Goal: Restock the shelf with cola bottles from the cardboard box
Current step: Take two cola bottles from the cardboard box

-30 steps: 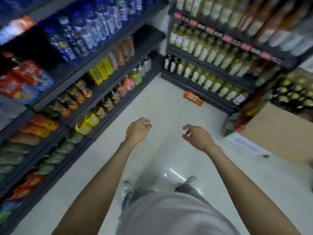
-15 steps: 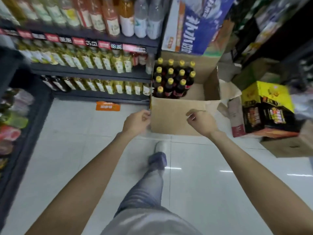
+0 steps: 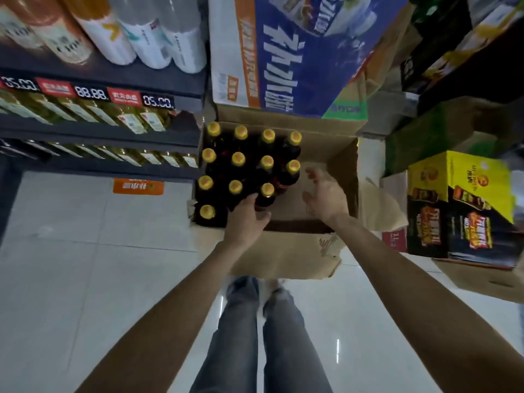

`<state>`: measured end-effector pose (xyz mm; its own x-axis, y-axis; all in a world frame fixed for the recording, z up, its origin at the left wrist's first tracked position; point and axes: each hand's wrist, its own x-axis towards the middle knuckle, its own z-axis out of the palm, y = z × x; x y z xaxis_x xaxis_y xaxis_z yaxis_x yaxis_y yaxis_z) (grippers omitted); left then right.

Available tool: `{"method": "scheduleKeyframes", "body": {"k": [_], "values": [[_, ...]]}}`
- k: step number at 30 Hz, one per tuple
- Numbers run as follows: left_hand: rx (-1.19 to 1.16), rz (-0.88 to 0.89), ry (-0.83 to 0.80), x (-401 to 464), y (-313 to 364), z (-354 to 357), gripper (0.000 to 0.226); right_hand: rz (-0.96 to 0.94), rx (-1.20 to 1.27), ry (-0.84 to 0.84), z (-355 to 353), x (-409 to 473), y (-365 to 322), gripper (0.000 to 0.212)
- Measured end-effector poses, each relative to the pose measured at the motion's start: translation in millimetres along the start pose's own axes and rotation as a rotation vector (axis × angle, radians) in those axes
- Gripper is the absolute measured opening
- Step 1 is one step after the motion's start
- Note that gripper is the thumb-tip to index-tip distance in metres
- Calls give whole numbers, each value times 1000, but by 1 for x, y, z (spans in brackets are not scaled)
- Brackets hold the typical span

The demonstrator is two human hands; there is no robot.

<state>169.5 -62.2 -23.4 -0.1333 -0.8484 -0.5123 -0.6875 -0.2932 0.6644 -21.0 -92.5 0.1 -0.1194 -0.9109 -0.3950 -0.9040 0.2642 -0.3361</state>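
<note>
Currently, the open cardboard box (image 3: 286,251) stands on the tiled floor (image 3: 85,265), directly in front of the person's legs (image 3: 261,336) and just beside the end of the dark shelf (image 3: 99,131). Cola bottles (image 3: 249,171) with yellow caps fill the left portion of the box, standing upright in rows; the right portion shows bare cardboard bottom.

The left hand (image 3: 245,219) reaches over the near wall of the box. Its fingers are extended and loosely spread, touching the bottles at the near edge of the group; no closed grasp on any bottle is visible.

The right hand (image 3: 326,195) hovers above the bare right portion of the box, apart from the bottles. Its fingers are relaxed, slightly bent, and hold nothing.

A blue printed carton (image 3: 297,52) sits behind the box. A yellow-and-black carton (image 3: 459,205) stands to the right.
</note>
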Motion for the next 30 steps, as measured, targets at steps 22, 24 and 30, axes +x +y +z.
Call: {"method": "scheduleKeyframes", "body": {"k": [22, 24, 30], "values": [[78, -158, 452, 21, 19, 74, 68, -430, 167, 16, 20, 48, 45, 66], [-38, -114, 470, 1, 25, 64, 69, -437, 296, 47, -3, 34, 42, 66], [-390, 29, 639, -91, 56, 10, 69, -493, 502, -59, -87, -17, 5, 84]]}}
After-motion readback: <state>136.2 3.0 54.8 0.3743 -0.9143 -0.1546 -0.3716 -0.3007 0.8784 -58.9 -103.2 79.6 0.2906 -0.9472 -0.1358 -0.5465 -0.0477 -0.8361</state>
